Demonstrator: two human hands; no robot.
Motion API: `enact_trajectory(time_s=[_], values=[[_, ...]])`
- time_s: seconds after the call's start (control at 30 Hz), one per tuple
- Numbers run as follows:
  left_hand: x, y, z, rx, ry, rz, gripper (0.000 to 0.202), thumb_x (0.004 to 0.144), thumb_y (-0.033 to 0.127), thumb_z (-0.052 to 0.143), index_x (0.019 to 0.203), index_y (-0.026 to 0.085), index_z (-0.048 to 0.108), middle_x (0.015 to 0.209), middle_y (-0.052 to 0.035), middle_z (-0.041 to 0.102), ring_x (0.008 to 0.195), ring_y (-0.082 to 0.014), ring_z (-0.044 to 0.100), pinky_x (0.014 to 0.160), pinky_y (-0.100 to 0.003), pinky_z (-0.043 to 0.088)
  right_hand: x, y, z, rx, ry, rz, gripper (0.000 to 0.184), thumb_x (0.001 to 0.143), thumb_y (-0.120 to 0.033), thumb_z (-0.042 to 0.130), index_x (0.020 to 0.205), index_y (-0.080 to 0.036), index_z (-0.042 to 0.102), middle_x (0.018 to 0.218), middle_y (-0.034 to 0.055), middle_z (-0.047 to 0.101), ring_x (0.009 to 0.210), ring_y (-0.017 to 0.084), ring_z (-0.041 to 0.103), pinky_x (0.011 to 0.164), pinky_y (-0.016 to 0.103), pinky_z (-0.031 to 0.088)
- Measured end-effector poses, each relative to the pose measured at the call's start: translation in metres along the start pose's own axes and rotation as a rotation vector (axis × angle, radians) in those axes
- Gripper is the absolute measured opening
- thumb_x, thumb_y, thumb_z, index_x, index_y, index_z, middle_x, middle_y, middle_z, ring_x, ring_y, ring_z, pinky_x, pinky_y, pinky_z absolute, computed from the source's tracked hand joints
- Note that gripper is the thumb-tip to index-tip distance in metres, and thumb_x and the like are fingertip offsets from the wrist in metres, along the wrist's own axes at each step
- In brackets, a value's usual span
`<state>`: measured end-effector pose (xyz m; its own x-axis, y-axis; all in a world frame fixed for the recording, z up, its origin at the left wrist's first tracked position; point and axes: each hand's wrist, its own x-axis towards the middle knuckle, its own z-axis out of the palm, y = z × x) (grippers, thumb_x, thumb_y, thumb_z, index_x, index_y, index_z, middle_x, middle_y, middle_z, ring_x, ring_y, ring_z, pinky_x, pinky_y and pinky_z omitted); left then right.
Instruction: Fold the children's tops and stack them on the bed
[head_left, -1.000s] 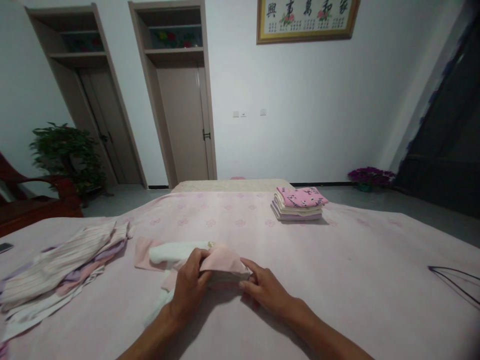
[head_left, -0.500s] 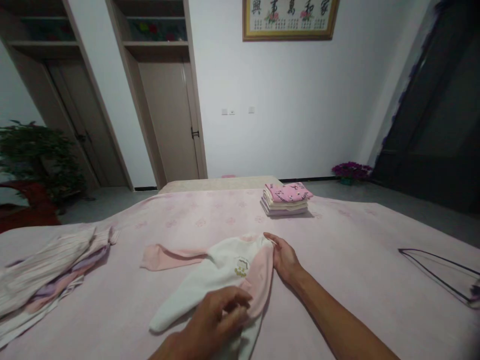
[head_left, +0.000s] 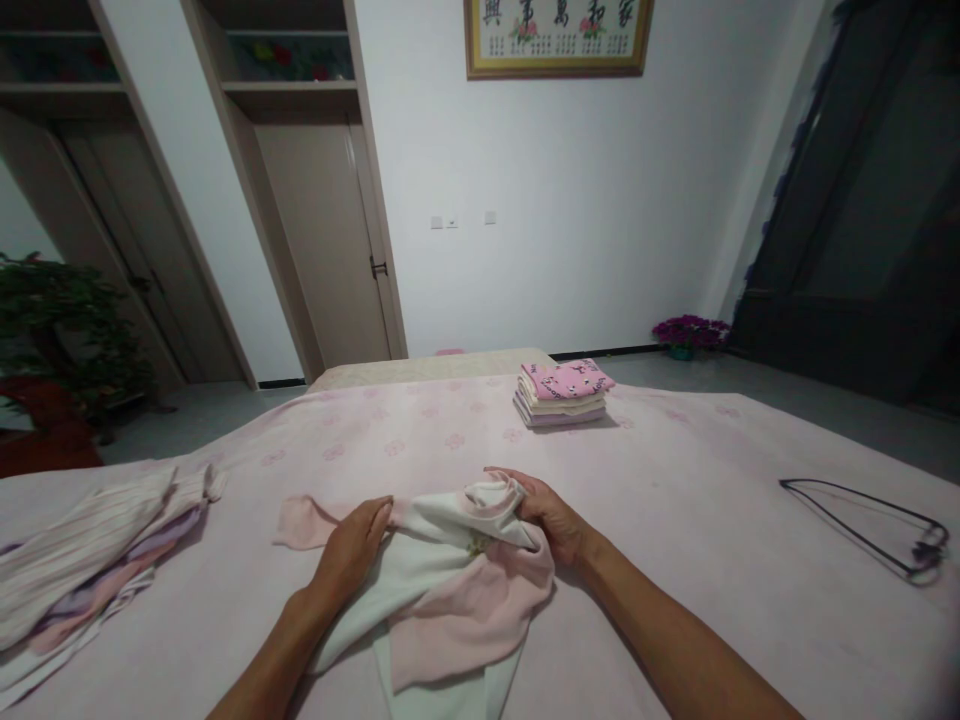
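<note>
A white baby romper (head_left: 420, 550) with pink sleeves lies bunched on the pink bedspread (head_left: 660, 620). My right hand (head_left: 555, 515) grips it by the collar and shoulder, with some fingers hidden behind the cloth. At the other shoulder, my left hand (head_left: 358, 545) is closed on the cloth where the sleeve begins; its fingertips are partly out of sight. One pink sleeve stretches out beyond my left hand. The other lies folded across the front and covers part of the small printed motif.
A folded stack of clothes (head_left: 564, 395) with a pink top piece stands toward the far edge. Loosely piled garments (head_left: 105, 560) lie at the left. A dark thin-framed hanger-like object (head_left: 862, 530) rests at the right.
My left hand has moved up and left from the lower front to the shoulder. The right-hand sleeve now lies folded across the romper, and the collar is bunched up in my right hand.
</note>
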<state>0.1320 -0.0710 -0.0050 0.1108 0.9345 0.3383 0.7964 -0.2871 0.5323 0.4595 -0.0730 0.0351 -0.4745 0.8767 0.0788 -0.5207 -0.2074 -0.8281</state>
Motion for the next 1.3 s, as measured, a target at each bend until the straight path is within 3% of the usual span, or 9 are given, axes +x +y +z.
enact_trajectory(time_s=[0.27,0.37,0.47,0.57,0.77,0.87,1.07,1.2,1.3], values=[[-0.003,0.022,-0.013,0.252,-0.184,-0.092,0.037,0.099,0.040,0.037,0.107,0.023,0.069,0.107,-0.0090,0.072,0.099,-0.0252,0.066,0.086,-0.036,0.046,-0.003,-0.004,-0.019,-0.001,-0.034,0.058,0.050,0.058,-0.013,0.065,0.107,-0.012,0.070,0.096,0.0092,0.074,0.077,0.020,0.067,0.071,0.027,0.051],[-0.005,0.034,-0.018,0.319,-0.232,0.014,0.031,0.096,0.043,0.045,0.099,0.024,0.069,0.093,-0.0071,0.070,0.089,-0.0244,0.064,0.081,-0.035,0.043,-0.004,-0.005,-0.026,-0.019,-0.022,0.043,0.048,0.062,-0.017,0.073,0.110,-0.012,0.069,0.095,0.0088,0.074,0.076,0.019,0.067,0.070,0.026,0.051],[-0.005,0.039,-0.021,0.238,-0.247,0.178,0.021,0.089,0.039,0.054,0.087,0.022,0.067,0.089,-0.0062,0.066,0.088,-0.0226,0.059,0.084,-0.035,0.040,-0.005,-0.005,-0.028,-0.044,-0.001,0.032,0.047,0.066,-0.018,0.077,0.112,-0.013,0.068,0.095,0.0082,0.074,0.077,0.018,0.068,0.071,0.025,0.051],[-0.005,0.038,-0.022,0.039,-0.259,0.152,0.014,0.085,0.035,0.055,0.083,0.021,0.058,0.081,-0.0011,0.061,0.077,-0.0181,0.056,0.071,-0.028,0.040,-0.004,-0.006,-0.028,-0.051,0.011,-0.001,0.050,0.068,-0.021,0.081,0.115,-0.016,0.067,0.097,0.0082,0.074,0.079,0.018,0.068,0.073,0.027,0.052],[-0.005,0.038,-0.030,-0.229,0.044,0.065,0.010,0.082,0.029,0.052,0.078,0.022,0.047,0.071,0.0044,0.052,0.065,-0.0133,0.050,0.061,-0.023,0.037,0.003,-0.021,-0.044,-0.082,0.208,-0.256,0.055,0.066,-0.030,0.086,0.116,-0.021,0.068,0.104,0.0062,0.074,0.084,0.020,0.068,0.078,0.030,0.053],[-0.004,0.041,-0.032,-0.232,0.051,0.062,0.006,0.078,0.025,0.052,0.082,0.022,0.051,0.074,0.0040,0.054,0.067,-0.0145,0.052,0.062,-0.024,0.038,-0.002,-0.023,-0.058,-0.245,0.204,-0.158,0.050,0.067,-0.033,0.086,0.111,-0.017,0.069,0.103,0.0082,0.074,0.084,0.020,0.067,0.075,0.030,0.052],[-0.002,0.041,-0.037,-0.328,-0.153,-0.004,0.024,0.083,0.042,0.057,0.080,0.019,0.060,0.072,0.0014,0.057,0.068,-0.0169,0.054,0.062,-0.026,0.039,-0.014,-0.031,-0.077,-0.573,0.062,0.181,0.042,0.067,-0.039,0.085,0.093,-0.009,0.070,0.085,0.0071,0.071,0.068,0.015,0.060,0.060,0.024,0.044],[0.000,0.041,-0.048,-0.522,-0.103,-0.107,0.037,0.087,0.055,0.055,0.078,0.019,0.056,0.067,0.0028,0.052,0.061,-0.0136,0.049,0.057,-0.023,0.037,-0.014,-0.038,-0.085,-0.725,0.087,0.238,0.035,0.066,-0.040,0.083,0.073,-0.012,0.064,0.063,0.0005,0.061,0.053,0.010,0.048,0.049,0.021,0.032],[0.000,0.044,-0.055,-0.617,-0.074,-0.138,0.039,0.087,0.057,0.057,0.082,0.019,0.055,0.068,0.0033,0.053,0.061,-0.0128,0.050,0.057,-0.023,0.040,-0.012,-0.039,-0.084,-0.697,0.188,0.145,0.038,0.069,-0.046,0.081,0.073,-0.014,0.060,0.060,-0.0022,0.057,0.051,0.009,0.045,0.047,0.021,0.030]])
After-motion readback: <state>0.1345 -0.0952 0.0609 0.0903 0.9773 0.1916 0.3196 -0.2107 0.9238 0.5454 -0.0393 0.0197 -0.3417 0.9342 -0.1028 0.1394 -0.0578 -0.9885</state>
